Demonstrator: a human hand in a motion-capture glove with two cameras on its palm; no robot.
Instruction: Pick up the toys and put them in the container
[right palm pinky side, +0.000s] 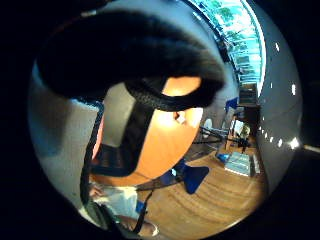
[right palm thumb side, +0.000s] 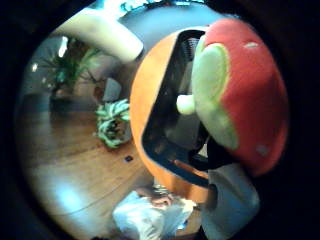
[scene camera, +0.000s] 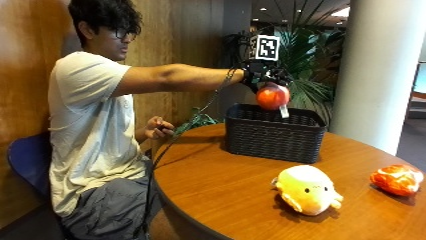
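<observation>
A red mushroom plush toy (scene camera: 273, 96) is held in the curled fingers of the gloved right hand (scene camera: 265, 75), directly above the black woven basket (scene camera: 274, 132) that stands on the round wooden table (scene camera: 219, 195). In the thumb-side palm view the toy's red cap with pale spots and its cream underside and stem are seen close to the palm, with the basket's open mouth beneath. The toy hangs clear of the rim, not yet inside.

The step in hand is judged to be the release. It is best done with the toy centred over the opening, lowered a little so that it cannot bounce off the rim, and only then let go by spreading the fingers.

Two toys are left on the table, well apart from the basket: a yellow plush animal (scene camera: 306, 189) and, near the table edge, an orange-red plush (scene camera: 397, 179). The bare hand (scene camera: 158, 127) rests near the table edge.
</observation>
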